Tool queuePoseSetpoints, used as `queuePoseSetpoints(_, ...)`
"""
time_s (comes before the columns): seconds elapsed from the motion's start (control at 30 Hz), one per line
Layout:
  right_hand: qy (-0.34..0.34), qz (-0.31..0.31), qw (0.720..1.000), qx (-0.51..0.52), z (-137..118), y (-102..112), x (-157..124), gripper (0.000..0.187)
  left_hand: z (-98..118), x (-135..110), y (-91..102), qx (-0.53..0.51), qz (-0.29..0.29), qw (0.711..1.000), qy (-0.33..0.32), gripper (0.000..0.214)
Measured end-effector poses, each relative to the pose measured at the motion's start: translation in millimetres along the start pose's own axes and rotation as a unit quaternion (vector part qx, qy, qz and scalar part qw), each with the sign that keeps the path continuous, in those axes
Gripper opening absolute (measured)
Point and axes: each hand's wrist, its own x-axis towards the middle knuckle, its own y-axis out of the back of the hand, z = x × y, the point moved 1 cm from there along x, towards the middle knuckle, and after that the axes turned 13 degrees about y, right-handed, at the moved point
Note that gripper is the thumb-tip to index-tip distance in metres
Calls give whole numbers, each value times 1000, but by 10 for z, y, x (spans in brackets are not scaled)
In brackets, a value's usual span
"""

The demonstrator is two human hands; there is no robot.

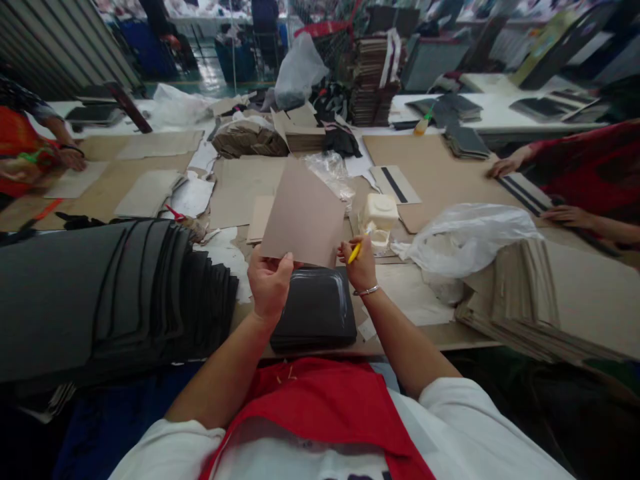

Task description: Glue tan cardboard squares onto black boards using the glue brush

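Note:
My left hand point(270, 280) is closed on the near left corner of a flat grey-brown board sheet point(305, 213), thumb on top, and holds it tilted up. My right hand point(361, 261) grips a slim yellow-handled tool point(355, 253) whose tip I cannot make out. Its fingers are close to the sheet's right corner; whether they touch it is unclear. Below both hands lies a stack of black panels point(315, 307), the top one with shiny whitish streaks along its edges. Just beyond my right hand stands a cream plastic container point(381, 212) with an open, cut-out front.
Large dark panels point(115, 287) are piled at left, brown boards point(565, 293) at right beside a clear plastic bag point(470, 233). Co-workers' hands show at far left point(73, 159) and right point(570, 217). Scraps and board stacks point(250, 137) lie across the table's back.

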Motion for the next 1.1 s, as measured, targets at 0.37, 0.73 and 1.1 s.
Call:
queuePoseSetpoints(0.37,16,-26,989,-144,363,362,-642,24,-887,-313,679,91,-88,965,232,50)
queuePoseSetpoints(0.73,11,-85,969,-233,721,226,-915,19,-1337,175,861,202,-84,905,365,33)
queuePoseSetpoints(1.1,-27,-89,963,-254,798,161,-905,22,-1425,303,829,254,-61,923,282,19)
